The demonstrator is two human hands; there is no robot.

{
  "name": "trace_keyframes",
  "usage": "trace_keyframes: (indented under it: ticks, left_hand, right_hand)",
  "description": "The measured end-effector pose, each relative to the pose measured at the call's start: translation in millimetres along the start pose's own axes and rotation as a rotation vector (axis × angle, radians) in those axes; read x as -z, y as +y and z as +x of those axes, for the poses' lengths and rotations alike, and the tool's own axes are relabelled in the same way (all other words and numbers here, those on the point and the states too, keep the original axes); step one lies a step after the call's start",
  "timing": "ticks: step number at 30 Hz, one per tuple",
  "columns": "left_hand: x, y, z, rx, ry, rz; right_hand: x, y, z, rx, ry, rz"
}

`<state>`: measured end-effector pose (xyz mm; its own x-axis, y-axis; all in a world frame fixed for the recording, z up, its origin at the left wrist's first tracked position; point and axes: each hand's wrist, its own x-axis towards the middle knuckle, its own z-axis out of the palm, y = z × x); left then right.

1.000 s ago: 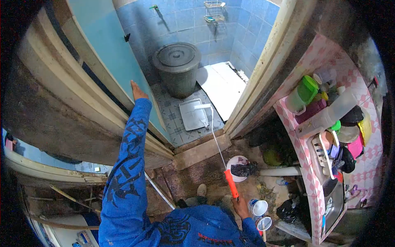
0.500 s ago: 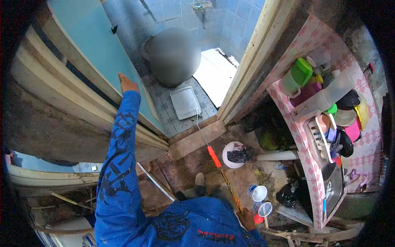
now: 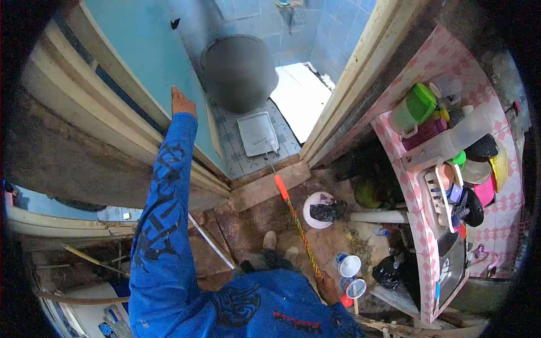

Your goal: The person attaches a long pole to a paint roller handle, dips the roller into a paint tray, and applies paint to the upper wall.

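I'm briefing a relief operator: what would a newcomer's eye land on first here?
Probably the blue sleeve, stretched along the left to the left hand at the pale-blue door. Next, the orange grip on the patterned pole, which slants from the right hand toward the white tray. The pink-checked counter, crowded with kitchenware, fills the right.

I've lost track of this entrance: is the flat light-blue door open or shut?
Open: past the door, a white rectangular tray lies on grey floor tiles.
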<state>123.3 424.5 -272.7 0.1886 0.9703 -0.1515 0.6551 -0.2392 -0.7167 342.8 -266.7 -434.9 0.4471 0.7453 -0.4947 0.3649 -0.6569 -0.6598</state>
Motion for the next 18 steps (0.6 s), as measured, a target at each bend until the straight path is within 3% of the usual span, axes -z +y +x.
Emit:
trace_keyframes:
  ticks: [6, 9, 12, 16, 18]
  left_hand:
    - [7.3, -0.7, -8.3, -0.005, -0.018, 0.055]
    - [19.9, 2.5, -19.5, -0.019, -0.007, -0.165]
    - [17.4, 14.7, -46.8, -0.047, 0.134, -0.324]
    - [-7.2, 34.3, -94.6, -0.163, 0.501, -0.804]
    - [-33.0, 58.2, -130.3, -0.281, 0.530, -1.050]
  right_hand:
    - [-15.6, 7.5, 39.6, -0.061, -0.145, -0.110]
    - [-22.2, 4.2, 60.6, -0.058, -0.096, -0.084]
    - [-16.5, -14.1, 72.7, -0.019, -0.074, -0.115]
    - [-17.8, -29.4, 79.1, -0.034, -0.084, 0.004]
    - [-25.6, -17.9, 89.4, -0.005, -0.056, 0.019]
